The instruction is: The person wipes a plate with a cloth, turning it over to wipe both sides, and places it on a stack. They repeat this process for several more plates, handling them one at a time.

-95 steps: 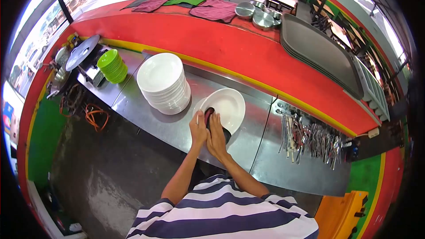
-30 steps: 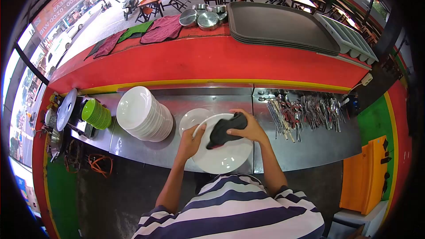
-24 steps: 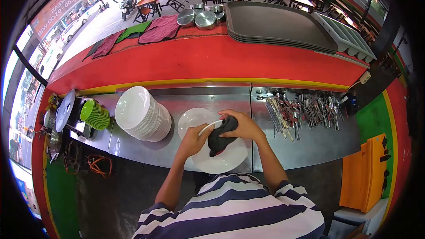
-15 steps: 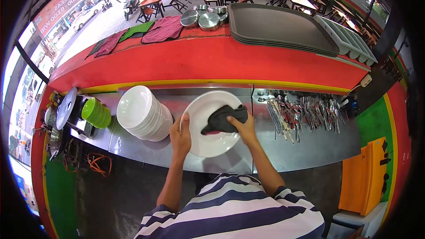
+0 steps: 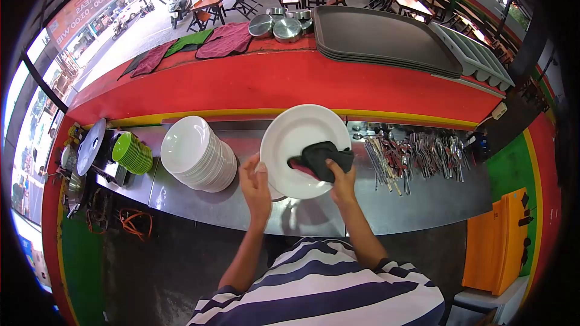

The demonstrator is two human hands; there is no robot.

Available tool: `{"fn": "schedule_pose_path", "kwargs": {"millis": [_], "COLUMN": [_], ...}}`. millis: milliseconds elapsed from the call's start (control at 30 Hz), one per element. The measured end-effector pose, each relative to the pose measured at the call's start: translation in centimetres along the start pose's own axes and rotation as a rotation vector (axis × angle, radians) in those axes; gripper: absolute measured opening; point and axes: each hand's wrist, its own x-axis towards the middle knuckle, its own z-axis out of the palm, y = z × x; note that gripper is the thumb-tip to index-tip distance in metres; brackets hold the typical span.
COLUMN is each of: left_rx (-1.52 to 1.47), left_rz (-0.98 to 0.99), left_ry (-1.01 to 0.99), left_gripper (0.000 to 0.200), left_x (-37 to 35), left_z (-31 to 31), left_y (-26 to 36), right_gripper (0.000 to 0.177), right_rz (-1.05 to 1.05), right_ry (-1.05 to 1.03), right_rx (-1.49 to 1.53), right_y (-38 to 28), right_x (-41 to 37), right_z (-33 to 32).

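Note:
A white plate [image 5: 293, 121] is raised and tilted over the steel counter, centre front. My right hand [image 5: 342, 184] is closed on a dark cloth [image 5: 320, 157] with a reddish underside, pressed against the plate's inner right side and rim. My left hand [image 5: 256, 193] is at the plate's lower left edge, fingers stretched out and thumb up, not wrapped round the rim. Below the raised plate, the edge of another white plate [image 5: 276, 194] peeks out. To the left, a tall leaning stack of white plates [image 5: 208, 169] stands close to my left hand.
Piles of spoons, forks and chopsticks [image 5: 417, 157] lie on the steel counter [image 5: 411, 211] at right. Green bowls [image 5: 132, 154] are stacked at left. On the red ledge [image 5: 241, 81] are cloths [image 5: 223, 40], metal bowls [image 5: 287, 29], brown trays [image 5: 380, 36] and a grey cutlery holder [image 5: 474, 54].
The plate has moved up and to the right, with my right hand and the cloth. My left hand has shifted slightly right and down, its fingers loosened from the rim.

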Motion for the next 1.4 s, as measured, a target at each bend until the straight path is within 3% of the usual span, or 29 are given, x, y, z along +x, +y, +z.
{"fn": "schedule_pose_path", "kwargs": {"millis": [67,167,200,300,333,467,567,700,867,967,1133,1267,1300,1367,1400], "left_rx": [-0.098,0.186,0.11,0.465,0.468,0.607,0.582,0.417,0.145,-0.097,-0.197,-0.101,-0.133,-0.046,-0.088], "left_rz": [-0.102,-0.049,-0.042,-0.019,0.081,0.049,0.111,0.169,0.079,-0.07,-0.214,-0.388,-0.43,-0.459,-0.512], "left_ry": [-0.07,-0.34,-0.421,-0.502,-0.432,-0.621,-0.609,-0.255,0.084,0.177,0.08,-0.088,-0.132,-0.23,-0.259], "left_gripper": [0.037,0.036,0.034,0.03,0.024,0.02,0.017,0.023,0.033,0.031,0.029,0.033,0.033,0.032,0.034], "left_x": [1.5,2.4,2.3,2.0,1.4,-0.6,-1.1,-0.9,-1.1,-1.0,-1.3,-1.9,-2.7,-3.3,-3.5], "left_z": [-1.5,-2.4,-1.6,-2.0,-1.7,-1.2,-1.0,-1.0,-0.3,-0.7,-1.7,-1.8,-0.8,-1.0,-1.5], "left_y": [3.2,5.6,5.9,4.9,4.5,5.4,4.7,3.9,2.0,0.1,-0.1,-0.8,1.9,0.0,-0.2], "right_gripper": [0.026,0.027,0.03,0.061,0.074,0.077,0.076,0.066,0.052,0.055,0.05,0.053,0.052,0.05,0.047], "right_rz": [-0.04,-0.051,-0.052,-0.185,-0.2,-0.051,-0.14,-0.228,-0.281,-0.327,-0.415,-0.498,-0.581,-0.753,-0.734], "right_ry": [-0.113,-0.268,-0.326,-0.489,-0.53,-0.68,-0.771,-0.539,-0.211,-0.082,0.114,-0.048,-0.119,-0.27,-0.292], "right_rx": [-0.114,-0.377,-0.462,-0.572,-0.674,-0.738,-0.88,-0.605,-0.434,-0.05,0.118,0.067,-0.02,-0.188,-0.109], "right_y": [-1.2,-3.2,-3.7,-5.6,-6.3,-7.3,-8.3,-7.0,-3.1,-3.7,-6.8,-6.1,-5.7,-4.7,-4.3], "right_x": [0.8,0.8,0.7,-0.2,-0.2,-0.4,-1.2,-1.8,-3.3,-3.3,-3.5,-4.8,-5.1,-5.4,-5.6], "right_z": [-1.9,-2.7,-2.6,-1.6,-1.8,-2.2,-1.6,-2.4,-4.5,-5.8,-7.6,-6.3,-5.8,-4.7,-4.2]}}
